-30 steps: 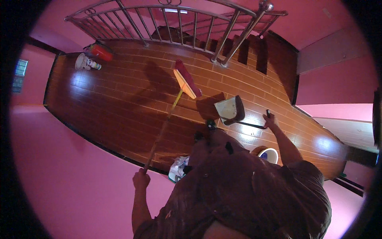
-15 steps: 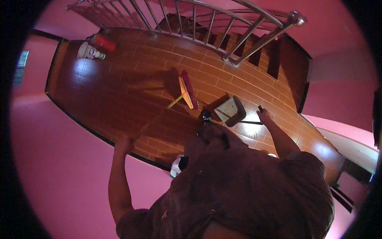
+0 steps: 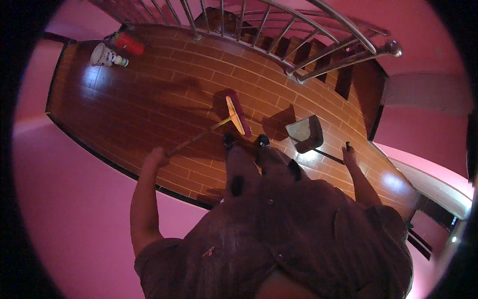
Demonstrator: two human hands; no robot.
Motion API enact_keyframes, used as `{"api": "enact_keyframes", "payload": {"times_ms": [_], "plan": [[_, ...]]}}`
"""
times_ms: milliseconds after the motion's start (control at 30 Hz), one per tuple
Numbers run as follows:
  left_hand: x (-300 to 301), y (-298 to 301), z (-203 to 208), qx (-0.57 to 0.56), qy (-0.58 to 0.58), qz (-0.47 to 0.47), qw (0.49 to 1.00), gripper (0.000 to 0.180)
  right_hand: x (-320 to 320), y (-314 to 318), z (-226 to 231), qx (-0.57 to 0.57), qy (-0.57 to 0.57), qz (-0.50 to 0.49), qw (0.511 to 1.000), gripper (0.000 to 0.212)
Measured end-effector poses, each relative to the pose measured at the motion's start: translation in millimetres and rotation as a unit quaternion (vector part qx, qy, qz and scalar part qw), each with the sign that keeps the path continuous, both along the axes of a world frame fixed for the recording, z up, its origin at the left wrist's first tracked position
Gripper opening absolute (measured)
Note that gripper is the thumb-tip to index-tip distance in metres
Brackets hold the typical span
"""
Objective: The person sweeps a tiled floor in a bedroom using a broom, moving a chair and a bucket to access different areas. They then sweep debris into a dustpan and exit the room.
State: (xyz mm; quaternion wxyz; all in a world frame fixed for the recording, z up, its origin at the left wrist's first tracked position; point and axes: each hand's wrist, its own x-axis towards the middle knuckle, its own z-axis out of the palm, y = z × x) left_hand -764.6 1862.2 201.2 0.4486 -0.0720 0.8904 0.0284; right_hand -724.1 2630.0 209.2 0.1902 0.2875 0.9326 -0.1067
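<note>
My left hand (image 3: 158, 157) is closed round the wooden handle of a broom (image 3: 235, 117). Its orange head with dark red bristles rests on the floor ahead of my shoes. To the right, my right hand (image 3: 350, 156) grips the dark handle of a long-handled dustpan (image 3: 302, 135), and the handle's end sticks out above the fist. The dustpan has a pale tray with a dark back part and casts a shadow to its left. Broom head and dustpan are apart, with a stretch of floor between them. Both hands are dim, and single fingers are hard to make out.
Brown plank-patterned floor (image 3: 174, 74) spreads around me. A metal railing (image 3: 279, 37) borders descending dark-edged stairs (image 3: 343, 82) at the far side. A whitish bucket (image 3: 100, 55) and a red container (image 3: 129, 44) stand far left. Pink walls (image 3: 74, 189) rise at the sides.
My right hand and the dustpan have moved to the right, away from the broom head. Both of my shoes now show, with my legs apart. The view has shifted slightly.
</note>
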Motion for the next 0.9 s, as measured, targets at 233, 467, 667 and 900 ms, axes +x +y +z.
{"api": "enact_keyframes", "payload": {"times_ms": [233, 467, 667, 900], "plan": [[-41, -1, 2, 0.037, -0.042, 0.024, 0.998, 0.038, 17, 44, 3, -0.063, 0.095, -0.084, 0.990, 0.040], [-49, 1, 14, 0.074, -0.023, 0.064, 0.995, 0.032, -18, 1, 29, -0.079, 0.106, -0.084, 0.988, 0.037], [-36, 10, 44, 0.043, 0.003, -0.013, 0.999, 0.028, -33, -19, 26, -0.132, 0.050, -0.147, 0.979, 0.030], [-7, -16, 127, 0.065, 0.101, -0.023, 0.992, 0.025, -19, -13, 11, -0.167, 0.107, -0.156, 0.968, 0.029]]}}
